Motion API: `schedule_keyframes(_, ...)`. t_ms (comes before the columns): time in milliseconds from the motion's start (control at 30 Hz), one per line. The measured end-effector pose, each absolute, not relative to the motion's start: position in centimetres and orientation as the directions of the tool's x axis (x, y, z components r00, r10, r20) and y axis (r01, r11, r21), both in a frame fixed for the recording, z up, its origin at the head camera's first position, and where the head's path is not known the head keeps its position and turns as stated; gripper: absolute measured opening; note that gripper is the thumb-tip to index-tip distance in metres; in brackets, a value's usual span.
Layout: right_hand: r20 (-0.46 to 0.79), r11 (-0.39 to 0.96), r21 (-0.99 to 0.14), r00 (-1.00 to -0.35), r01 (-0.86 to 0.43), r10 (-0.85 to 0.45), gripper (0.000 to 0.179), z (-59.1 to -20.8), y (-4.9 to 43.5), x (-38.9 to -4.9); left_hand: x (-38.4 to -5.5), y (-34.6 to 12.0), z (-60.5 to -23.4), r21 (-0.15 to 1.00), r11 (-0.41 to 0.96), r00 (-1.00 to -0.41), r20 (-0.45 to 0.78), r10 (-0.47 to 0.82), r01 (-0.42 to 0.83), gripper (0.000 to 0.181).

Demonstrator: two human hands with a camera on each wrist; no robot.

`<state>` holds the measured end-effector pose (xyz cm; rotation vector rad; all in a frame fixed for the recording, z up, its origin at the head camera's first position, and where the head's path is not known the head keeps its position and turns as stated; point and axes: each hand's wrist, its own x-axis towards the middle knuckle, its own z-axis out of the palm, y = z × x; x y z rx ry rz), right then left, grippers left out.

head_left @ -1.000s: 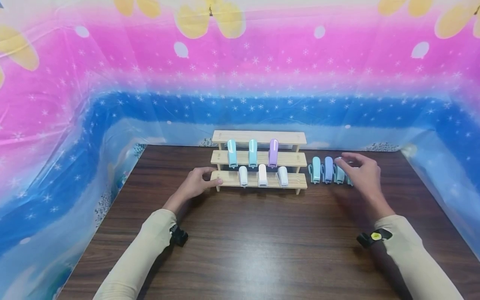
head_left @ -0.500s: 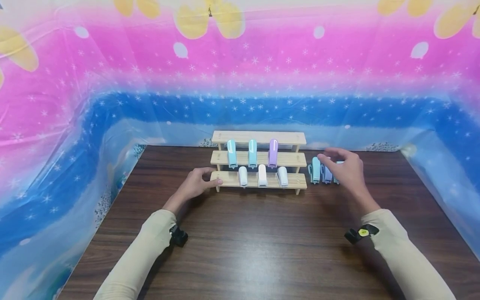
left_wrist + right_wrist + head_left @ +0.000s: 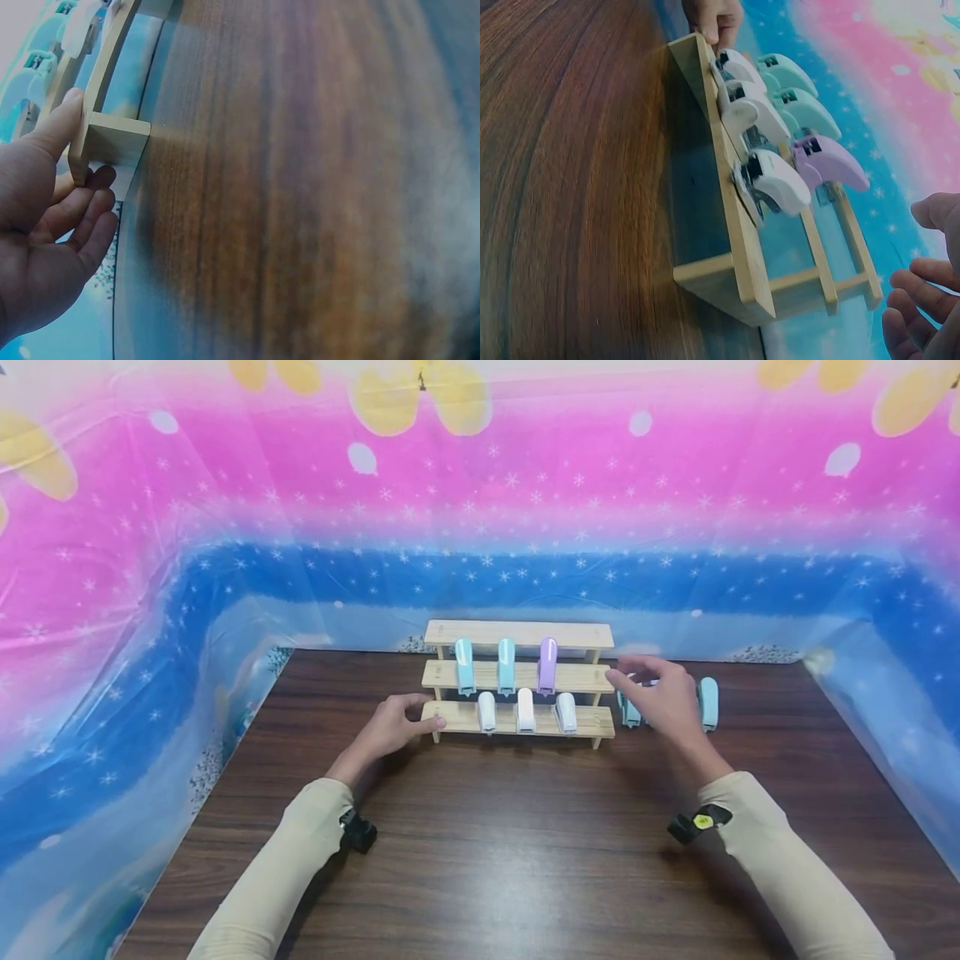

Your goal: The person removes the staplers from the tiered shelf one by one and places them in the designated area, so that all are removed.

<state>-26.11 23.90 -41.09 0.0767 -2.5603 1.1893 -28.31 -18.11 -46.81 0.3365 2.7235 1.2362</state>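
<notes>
A three-tier wooden shelf [image 3: 517, 632] stands at the back of the table. My left hand [image 3: 393, 727] grips the left end of its lowest step, the thumb on top and fingers underneath. That step bears a white mini stapler [image 3: 486, 712], a pale pink one and another white one. On the middle step are two teal staplers and a purple stapler [image 3: 547, 666]. My right hand [image 3: 671, 702] hovers by the shelf's right end; its fingers are loosely bent and hold nothing in the right wrist view. Behind it, a row of staplers is partly hidden.
A teal stapler [image 3: 708, 703] shows to the right of my right hand, on the dark wooden table [image 3: 495, 843]. A printed cloth [image 3: 525, 568] hangs behind the table and along its sides.
My right hand has moved left along the row of loose staplers to the shelf's right end, uncovering the rightmost teal stapler. The left hand and the shelf have stayed put.
</notes>
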Motion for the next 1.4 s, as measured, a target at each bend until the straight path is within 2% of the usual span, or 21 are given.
schedule_keyframes(700, 0.257, 0.609, -0.768, -0.966, -0.197, 0.012, 0.06, -41.7, 19.8, -27.2, -28.2, -18.2, -46.7, 0.756, 0.638, -0.967, -0.026, 0.252, 0.146, 0.065)
schedule_keyframes(1033, 0.194, 0.607, -0.781, -0.981, -0.147, 0.011, 0.062, -41.8, 18.3, -27.9, -28.3, -18.1, -46.8, 0.756, 0.641, -0.968, -0.038, 0.248, 0.134, 0.065)
schedule_keyframes(1400, 0.212, 0.593, -0.784, -0.977, -0.182, -0.019, 0.064, -42.2, 17.0, -28.4, -28.3, -18.1, -46.7, 0.752, 0.646, -0.969, -0.041, 0.244, 0.131, 0.065)
